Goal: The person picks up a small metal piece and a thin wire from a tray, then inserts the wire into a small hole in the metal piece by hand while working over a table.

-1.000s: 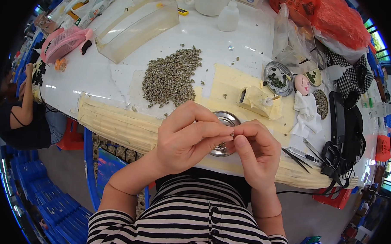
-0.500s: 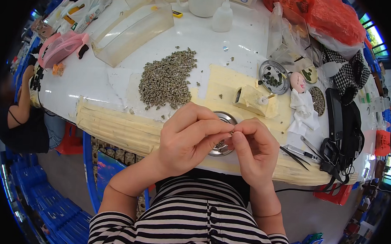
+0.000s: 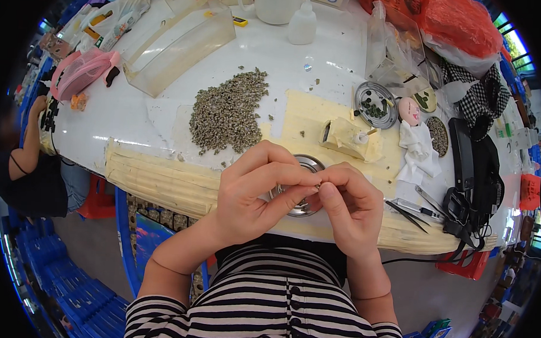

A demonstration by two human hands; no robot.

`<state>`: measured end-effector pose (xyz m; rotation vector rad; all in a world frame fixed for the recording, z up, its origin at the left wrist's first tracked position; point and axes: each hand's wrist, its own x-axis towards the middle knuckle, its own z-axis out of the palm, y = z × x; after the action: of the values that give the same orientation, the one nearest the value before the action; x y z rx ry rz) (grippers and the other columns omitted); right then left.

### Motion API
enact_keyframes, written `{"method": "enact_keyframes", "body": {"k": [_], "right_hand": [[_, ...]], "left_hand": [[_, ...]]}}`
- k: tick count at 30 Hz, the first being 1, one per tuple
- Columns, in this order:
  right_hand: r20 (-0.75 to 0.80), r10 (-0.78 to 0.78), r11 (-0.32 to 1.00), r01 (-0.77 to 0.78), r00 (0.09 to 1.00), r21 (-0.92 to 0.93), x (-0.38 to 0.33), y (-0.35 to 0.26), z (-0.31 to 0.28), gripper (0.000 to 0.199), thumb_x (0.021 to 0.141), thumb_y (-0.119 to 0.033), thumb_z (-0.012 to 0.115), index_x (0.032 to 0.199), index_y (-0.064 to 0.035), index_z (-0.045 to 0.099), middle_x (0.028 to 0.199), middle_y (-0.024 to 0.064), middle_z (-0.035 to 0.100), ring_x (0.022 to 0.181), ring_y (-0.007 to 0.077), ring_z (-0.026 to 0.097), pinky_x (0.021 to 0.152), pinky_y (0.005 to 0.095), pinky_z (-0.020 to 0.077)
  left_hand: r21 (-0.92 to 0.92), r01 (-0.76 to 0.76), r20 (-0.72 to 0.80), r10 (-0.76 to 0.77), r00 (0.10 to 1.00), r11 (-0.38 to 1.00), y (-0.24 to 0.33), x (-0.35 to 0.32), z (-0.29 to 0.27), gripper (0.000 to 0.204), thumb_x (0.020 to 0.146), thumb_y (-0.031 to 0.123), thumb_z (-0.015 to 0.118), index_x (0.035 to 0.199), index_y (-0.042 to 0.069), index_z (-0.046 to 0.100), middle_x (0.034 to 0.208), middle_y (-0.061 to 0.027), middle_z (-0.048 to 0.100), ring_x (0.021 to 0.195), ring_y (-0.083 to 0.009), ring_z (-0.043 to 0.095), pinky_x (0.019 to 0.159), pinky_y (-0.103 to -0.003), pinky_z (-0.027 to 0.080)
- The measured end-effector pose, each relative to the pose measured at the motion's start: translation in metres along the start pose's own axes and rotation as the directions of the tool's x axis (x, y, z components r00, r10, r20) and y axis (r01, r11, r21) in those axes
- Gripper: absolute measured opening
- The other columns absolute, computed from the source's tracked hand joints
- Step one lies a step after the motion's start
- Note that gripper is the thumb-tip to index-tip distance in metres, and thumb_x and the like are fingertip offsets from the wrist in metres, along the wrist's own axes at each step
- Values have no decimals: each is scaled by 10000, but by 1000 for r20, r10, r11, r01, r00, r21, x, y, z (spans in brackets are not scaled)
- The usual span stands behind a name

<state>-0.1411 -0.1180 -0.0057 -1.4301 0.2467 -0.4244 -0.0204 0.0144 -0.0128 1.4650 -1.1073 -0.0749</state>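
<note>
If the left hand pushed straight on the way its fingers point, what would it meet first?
Going rightward, the left hand would most likely meet the right hand, whose fingertips are right at its own. A small piece seems pinched there; exact depth is hard to judge.

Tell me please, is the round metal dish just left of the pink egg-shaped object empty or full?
Neither: the metal dish is partly filled. Dark green pieces lie inside, with bare metal showing around them.

Bright centre — dark, bent rim
</note>
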Motion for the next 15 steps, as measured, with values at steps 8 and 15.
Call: {"method": "enact_keyframes", "body": {"k": [8, 15], "right_hand": [[132, 68, 977, -93, 989, 191, 2, 1, -9, 102, 967, -38, 615, 1016, 38, 664, 940, 56, 612, 776, 89, 616, 676, 223, 512], [73, 47, 988, -57, 996, 141, 0, 2, -5, 94, 967, -33, 614, 1012, 36, 660, 918, 46, 597, 768, 85, 613, 669, 216, 503]], "left_hand": [[53, -113, -4, 113, 994, 992, -2, 1, -4, 273, 750, 42, 811, 1007, 127, 775, 896, -40, 599, 769, -155, 566, 648, -257, 450], [68, -77, 21, 75, 997, 995, -2, -1, -5, 185, 755, 26, 806, 920, 70, 737, 889, -38, 595, 803, -160, 550, 686, -267, 435]]}}
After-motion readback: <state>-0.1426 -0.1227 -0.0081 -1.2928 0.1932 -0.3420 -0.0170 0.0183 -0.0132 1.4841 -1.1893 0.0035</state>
